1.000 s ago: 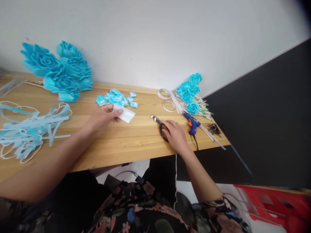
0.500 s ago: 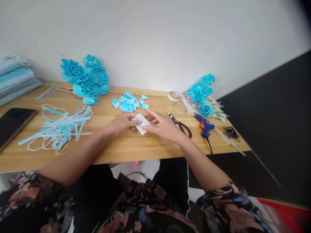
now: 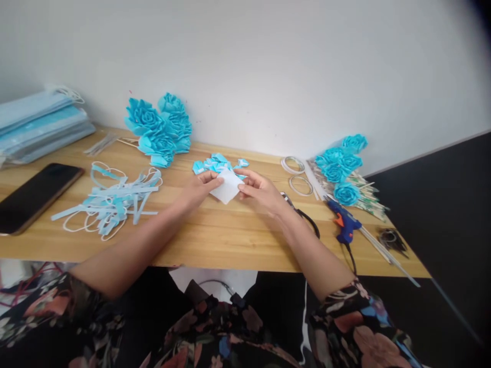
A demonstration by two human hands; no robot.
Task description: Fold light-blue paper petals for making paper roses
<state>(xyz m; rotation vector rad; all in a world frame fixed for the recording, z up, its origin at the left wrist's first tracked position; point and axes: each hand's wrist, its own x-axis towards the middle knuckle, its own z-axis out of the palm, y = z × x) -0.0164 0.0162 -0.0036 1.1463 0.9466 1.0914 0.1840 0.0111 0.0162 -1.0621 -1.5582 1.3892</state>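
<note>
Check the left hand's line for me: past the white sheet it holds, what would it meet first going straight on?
Along the forearm's line, probably the pile of folded blue pieces, lying just beyond the left hand and the white sheet. Depth is unclear; it might pass above them.

Plain lt. grey wall (image 3: 245, 66) behind wood-grain tabletop (image 3: 226, 243), blk panel (image 3: 452, 204) on R.

The right grip (image 3: 261, 191) left the scissors (image 3: 312, 222), right of the blue pieces (image 3: 213, 162), and joined the left grip (image 3: 201, 186) nearer those pieces — the pinched white sheet (image 3: 227, 188) spread broader.
</note>
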